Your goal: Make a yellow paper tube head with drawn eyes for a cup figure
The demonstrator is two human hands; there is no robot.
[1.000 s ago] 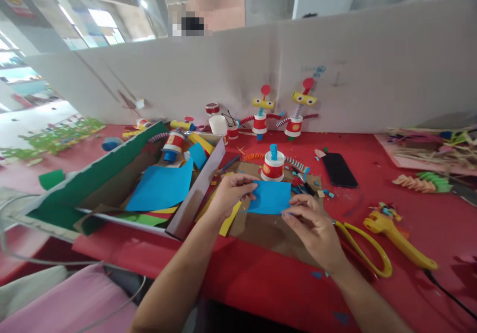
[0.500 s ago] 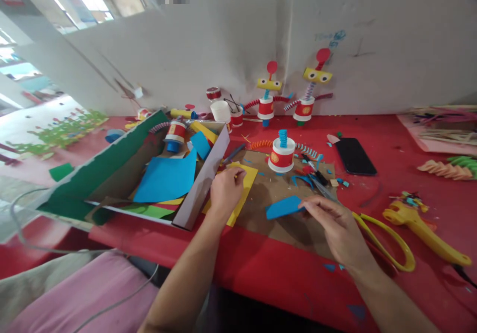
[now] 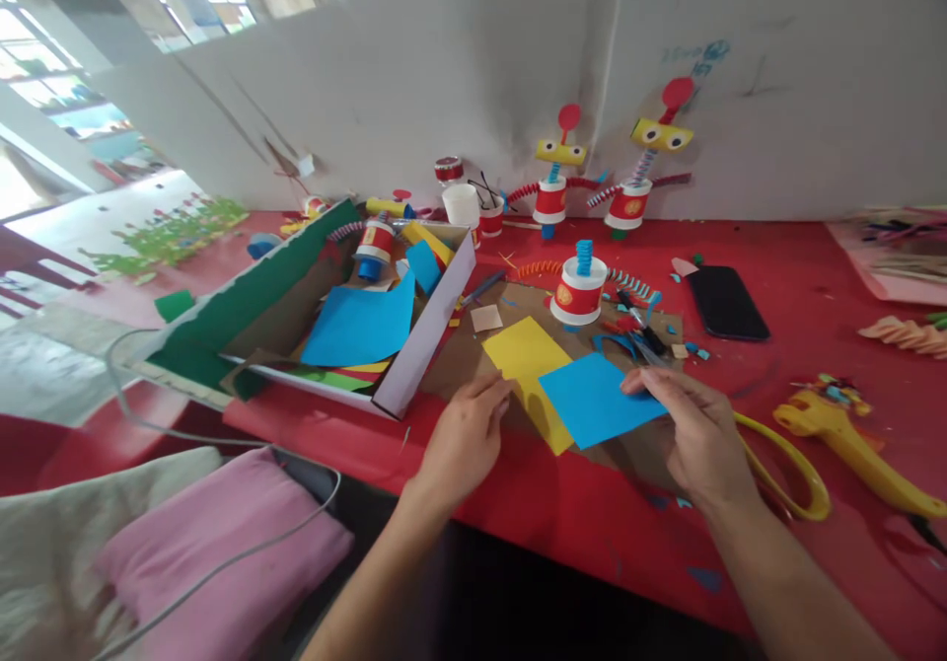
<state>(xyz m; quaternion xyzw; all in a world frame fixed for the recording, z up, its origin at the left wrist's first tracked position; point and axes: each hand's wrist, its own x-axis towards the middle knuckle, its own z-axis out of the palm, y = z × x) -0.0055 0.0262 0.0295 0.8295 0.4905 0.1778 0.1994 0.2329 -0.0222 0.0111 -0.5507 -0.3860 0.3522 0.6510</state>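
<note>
Fingers of the right hand [image 3: 699, 434] now pinch the blue paper [image 3: 596, 400] flat over the yellow sheet [image 3: 522, 350] (newly uncovered), as the left hand [image 3: 466, 434], fingers loosely curled, touches the yellow edge.

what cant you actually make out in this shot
Head view only:
- Scissors: blades hidden behind the right hand.
- Glue gun: rear end cut off by the right edge.
- Blue paper: right corner under the fingers.
- Writing on the white board: too small to read.

Bare forearms (no sleeves, no rings)
</note>
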